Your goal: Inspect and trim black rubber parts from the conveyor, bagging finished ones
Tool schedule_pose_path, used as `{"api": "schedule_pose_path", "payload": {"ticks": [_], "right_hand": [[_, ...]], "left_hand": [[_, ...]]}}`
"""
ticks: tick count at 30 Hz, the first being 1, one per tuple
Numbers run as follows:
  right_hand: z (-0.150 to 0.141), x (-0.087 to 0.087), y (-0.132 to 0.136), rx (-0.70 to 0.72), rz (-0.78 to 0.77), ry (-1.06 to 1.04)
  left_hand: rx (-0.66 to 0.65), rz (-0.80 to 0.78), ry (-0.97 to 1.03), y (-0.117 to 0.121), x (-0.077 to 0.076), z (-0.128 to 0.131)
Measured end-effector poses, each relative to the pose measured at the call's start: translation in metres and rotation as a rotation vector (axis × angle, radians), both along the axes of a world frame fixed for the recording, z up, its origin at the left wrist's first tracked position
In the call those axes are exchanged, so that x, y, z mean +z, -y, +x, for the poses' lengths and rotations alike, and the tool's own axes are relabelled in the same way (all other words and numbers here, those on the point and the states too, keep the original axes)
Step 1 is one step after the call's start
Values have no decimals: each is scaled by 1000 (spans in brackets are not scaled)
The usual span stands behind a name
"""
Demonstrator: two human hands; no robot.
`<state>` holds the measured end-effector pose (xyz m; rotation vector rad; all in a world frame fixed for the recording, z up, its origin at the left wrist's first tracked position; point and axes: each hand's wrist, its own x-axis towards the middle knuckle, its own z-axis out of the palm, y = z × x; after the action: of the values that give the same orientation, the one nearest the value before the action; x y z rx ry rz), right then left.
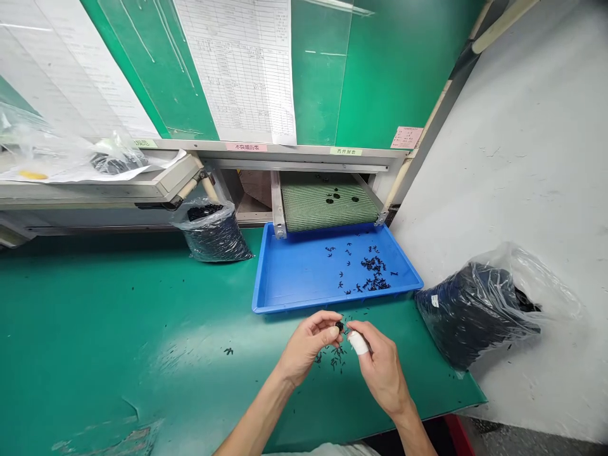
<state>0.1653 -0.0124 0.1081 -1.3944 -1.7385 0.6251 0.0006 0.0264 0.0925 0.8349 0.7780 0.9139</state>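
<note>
My left hand (308, 345) pinches a small black round part (339, 326) between thumb and fingertips, just in front of the blue tray (294, 278). My right hand (380, 364), its index finger wrapped in white tape, meets the same part from the right with pinched fingers. Below both hands several small black plastic bits (335, 361) lie scattered on the green mat. More black bits (373, 275) lie in the right half of the tray.
A green conveyor belt (327, 204) with a few black parts ends above the tray. Clear bags full of black parts stand at the left (213, 234) and right (479, 307). A metal shelf (95, 183) holds plastic bags. Papers hang on the green board.
</note>
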Motion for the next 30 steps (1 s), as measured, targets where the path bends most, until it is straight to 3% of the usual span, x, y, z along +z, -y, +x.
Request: {"api": "schedule_pose_path", "payload": {"ticks": [10,17,26,30], "right_hand": [[2,-4,1,16,-83,-75],[1,-3,3,14,-41,-52],[-4,2,14,6,101,293],[-6,1,15,24,99,335]], "left_hand": [[-9,-48,100,1,-7,4],[-35,-29,120,1,-9,4],[51,42,101,4,-12,2],[74,38,114,6,-14,3]]}}
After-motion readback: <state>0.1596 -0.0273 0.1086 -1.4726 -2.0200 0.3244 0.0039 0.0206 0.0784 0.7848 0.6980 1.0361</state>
